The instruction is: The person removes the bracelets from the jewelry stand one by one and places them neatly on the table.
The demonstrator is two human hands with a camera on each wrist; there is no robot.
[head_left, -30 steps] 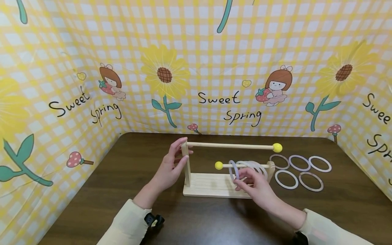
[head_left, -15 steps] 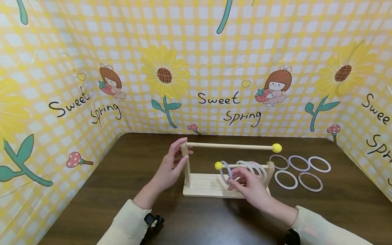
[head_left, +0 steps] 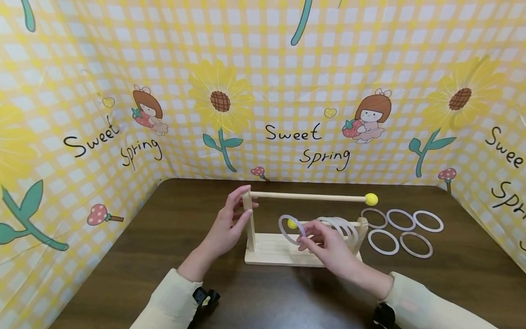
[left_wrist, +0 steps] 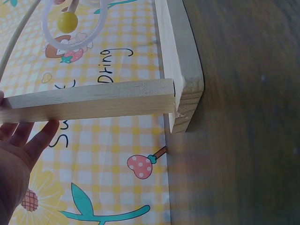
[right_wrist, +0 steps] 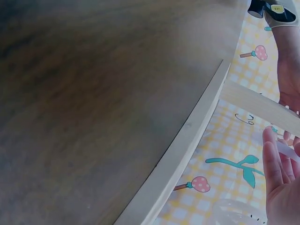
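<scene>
Pinching a ring [head_left: 281, 225], the right grip [head_left: 328, 245] partly hides the lower rod [head_left: 353, 224], left grip [head_left: 227, 227] clasping a post [head_left: 252, 232].

L grip [head_left: 225, 225] on post [head_left: 252, 234], R grip [head_left: 327, 248] w/ ring [head_left: 281, 226]

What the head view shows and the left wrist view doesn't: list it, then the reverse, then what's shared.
Only the head view: five rings lying on the table, pale sleeves, and the yellow ball ending the upper rod.

Only the left wrist view: the end face of the base, with its grain.

Both: the left hand on the post, the base, upper rod, table, and a ring with the lower yellow ball seen through it.
</scene>
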